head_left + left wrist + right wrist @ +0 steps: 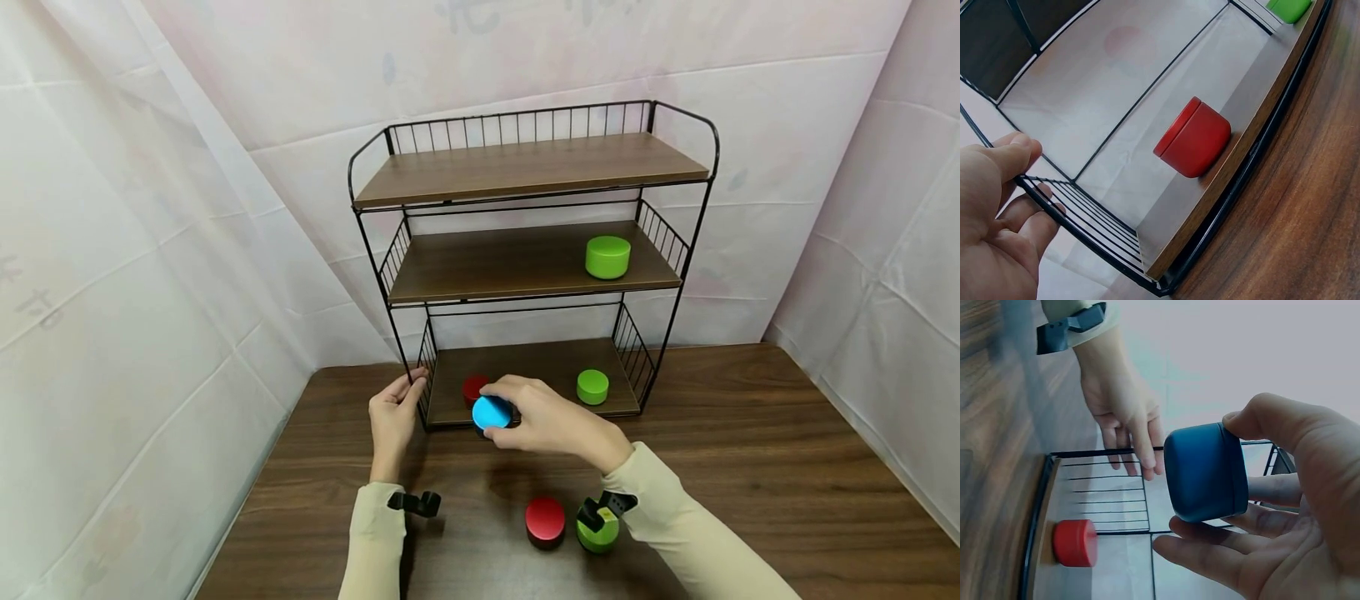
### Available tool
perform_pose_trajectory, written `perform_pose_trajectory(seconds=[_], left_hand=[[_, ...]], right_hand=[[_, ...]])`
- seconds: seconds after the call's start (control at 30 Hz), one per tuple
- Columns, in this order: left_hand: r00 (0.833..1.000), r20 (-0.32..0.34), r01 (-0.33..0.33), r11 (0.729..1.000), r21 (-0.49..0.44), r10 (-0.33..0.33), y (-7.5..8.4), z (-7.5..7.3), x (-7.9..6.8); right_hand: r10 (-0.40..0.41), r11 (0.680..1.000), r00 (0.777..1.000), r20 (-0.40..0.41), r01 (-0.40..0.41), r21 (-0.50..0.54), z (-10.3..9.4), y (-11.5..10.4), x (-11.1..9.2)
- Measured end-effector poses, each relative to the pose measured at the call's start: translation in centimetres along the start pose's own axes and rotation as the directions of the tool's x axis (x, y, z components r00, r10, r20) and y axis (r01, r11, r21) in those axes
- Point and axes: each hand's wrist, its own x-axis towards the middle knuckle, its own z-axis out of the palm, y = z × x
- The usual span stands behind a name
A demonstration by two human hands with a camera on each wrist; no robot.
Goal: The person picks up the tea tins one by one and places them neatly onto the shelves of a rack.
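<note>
In my right hand (pixel 551 421) is a blue round lidded tin (pixel 1200 472), pinched between thumb and fingers. It is held tilted at the front of the bottom shelf (pixel 540 358) of a black wire rack with wooden boards. My left hand (pixel 392 421) grips the wire side rail (pixel 1041 201) at the rack's lower left, thumb on one side and fingertips on the other. Inside on that shelf, near the left end, stands a red tin (pixel 1194 137), partly hidden behind the blue one in the head view. Toward the shelf's right end sits a green tin (pixel 592 387).
Another green tin (pixel 607 257) stands on the right of the middle shelf (pixel 495 262). On the wooden table (pixel 300 500) in front are a red tin (pixel 545 522) and a green tin (pixel 598 537), the latter partly covered by the right wrist strap. Pale cloth hangs behind.
</note>
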Motion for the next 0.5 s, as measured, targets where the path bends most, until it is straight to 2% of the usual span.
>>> perform_pose_trajectory(seconds=[0.23, 0.5], left_hand=[[1.000, -0.003, 0.010, 1.000, 0.015, -0.010, -0.1, 0.0, 0.0], [1.000, 0.009, 0.019, 1.000, 0.006, -0.019, -0.3, 0.0, 0.2]], right_hand=[[-0.016, 1.000, 0.999, -0.033, 0.016, -0.012, -1.4, -0.2, 0.7], [0.033, 0.999, 0.996, -0.083, -0.032, 0.020, -3.2, -0.5, 1.4]])
